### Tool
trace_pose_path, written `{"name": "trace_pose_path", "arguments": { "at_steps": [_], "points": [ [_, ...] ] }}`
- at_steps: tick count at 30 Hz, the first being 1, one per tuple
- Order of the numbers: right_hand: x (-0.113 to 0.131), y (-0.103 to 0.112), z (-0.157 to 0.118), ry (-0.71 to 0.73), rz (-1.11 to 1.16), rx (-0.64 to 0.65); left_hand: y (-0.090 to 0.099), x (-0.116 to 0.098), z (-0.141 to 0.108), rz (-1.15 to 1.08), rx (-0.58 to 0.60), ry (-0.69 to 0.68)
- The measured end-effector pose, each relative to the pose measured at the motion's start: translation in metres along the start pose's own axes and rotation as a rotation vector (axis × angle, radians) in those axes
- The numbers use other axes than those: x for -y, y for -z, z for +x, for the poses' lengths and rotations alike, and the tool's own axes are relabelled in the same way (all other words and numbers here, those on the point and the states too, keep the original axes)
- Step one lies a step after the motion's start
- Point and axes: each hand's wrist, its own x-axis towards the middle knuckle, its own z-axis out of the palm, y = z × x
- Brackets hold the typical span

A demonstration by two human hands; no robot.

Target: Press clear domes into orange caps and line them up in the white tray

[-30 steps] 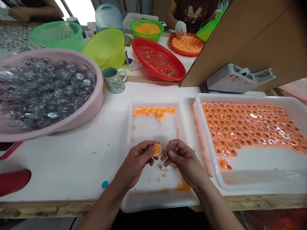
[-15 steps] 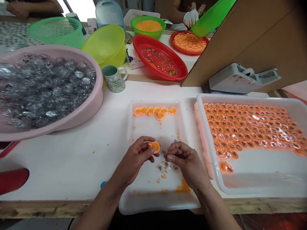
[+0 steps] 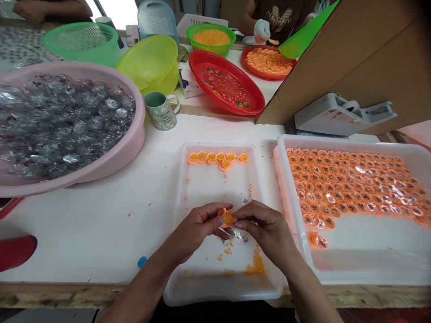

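My left hand (image 3: 205,223) is closed around a small orange cup (image 3: 228,218) filled with yellow-orange bits and tilted toward the right. At the cup's right edge, the thumb and fingertips of my right hand (image 3: 261,220) pinch together; whatever is between them is hidden. Both hands are over a shallow white tray (image 3: 202,188). Beneath them lie a few clear printed discs (image 3: 244,238) and scattered orange bits (image 3: 255,264), heaped thickest at the tray's lower right. Several filled orange cups (image 3: 211,157) line the tray's far end.
A larger white tray (image 3: 357,264) at right holds rows of covered orange cups (image 3: 350,179). Left stands a pink basin (image 3: 139,121) of clear wrapped pieces. Behind are a mug (image 3: 160,114), a red tray (image 3: 229,85), a cardboard panel (image 3: 353,67) and a tape dispenser (image 3: 336,116). Across the table, a person wears white gloves.
My right hand has moved left to the orange cup, and its fingertips now meet the rim. The cup has shifted slightly right and down and is tilted. Across the table, the gloved hand has moved.
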Motion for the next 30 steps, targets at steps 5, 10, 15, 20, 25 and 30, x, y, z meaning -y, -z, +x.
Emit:
{"name": "trace_pose_path", "arguments": {
  "at_steps": [5,10,15,20,25,30],
  "points": [
    [0.006,-0.003,-0.002,0.183,-0.283,-0.044,-0.015,-0.010,-0.004,0.117,0.020,0.027],
    [0.003,-0.008,-0.009,0.170,-0.307,-0.144,-0.016,-0.002,-0.004,0.376,-0.067,-0.169],
    [0.005,-0.011,-0.020,0.338,-0.305,-0.215,-0.017,0.003,-0.008,0.632,-0.082,-0.358],
    [0.011,-0.005,-0.025,0.528,-0.364,-0.105,-0.021,-0.005,-0.011,0.738,-0.007,-0.363],
    [0.008,-0.007,-0.026,0.486,-0.429,-0.148,-0.022,-0.006,-0.012,0.730,-0.035,-0.378],
    [0.004,-0.014,-0.030,0.322,-0.319,-0.255,-0.024,-0.003,-0.013,0.717,-0.117,-0.432]
  ]
}}
